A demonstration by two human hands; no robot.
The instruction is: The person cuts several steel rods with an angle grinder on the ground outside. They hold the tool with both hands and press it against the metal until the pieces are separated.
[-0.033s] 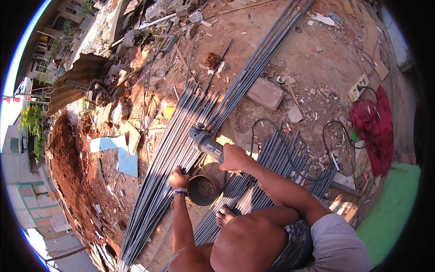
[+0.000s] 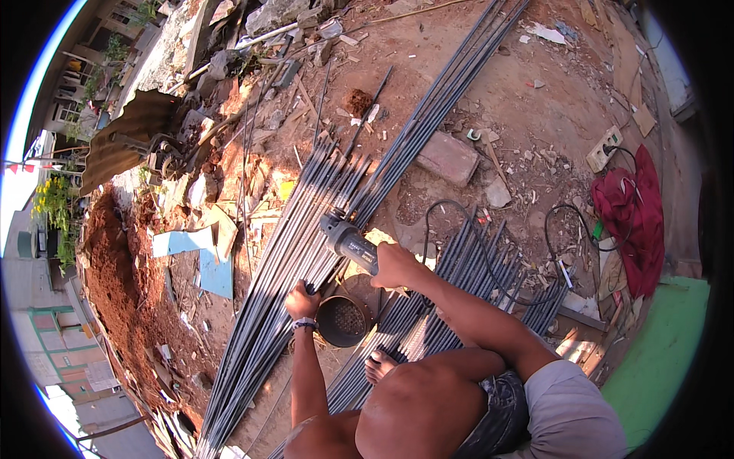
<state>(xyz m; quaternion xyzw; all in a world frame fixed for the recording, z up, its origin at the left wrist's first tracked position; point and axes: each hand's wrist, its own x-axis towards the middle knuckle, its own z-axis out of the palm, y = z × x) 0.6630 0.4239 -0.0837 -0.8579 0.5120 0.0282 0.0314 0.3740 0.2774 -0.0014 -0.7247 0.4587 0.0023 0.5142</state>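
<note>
An angle grinder [image 2: 353,243] is in the grip of my right hand [image 2: 399,268], its head resting over the steel bars. Its fingers wrap the rear of the grey body, and the disc is hard to make out. Long steel reinforcing bars [image 2: 279,279] run in a bundle from lower left to upper right. My left hand [image 2: 302,301] is closed at the bundle's near side, apparently on a bar, though the fingertips are hidden. Right beside that hand stands a round metal container [image 2: 342,320] with grainy material inside.
Shorter cut bars [image 2: 459,275] lie in a pile by my foot [image 2: 378,367]. A black cord [image 2: 489,264] loops toward a power strip [image 2: 605,148] and a dark red cloth [image 2: 631,218]. A brick block [image 2: 448,157], rubble and blue board pieces [image 2: 216,268] surround the bars.
</note>
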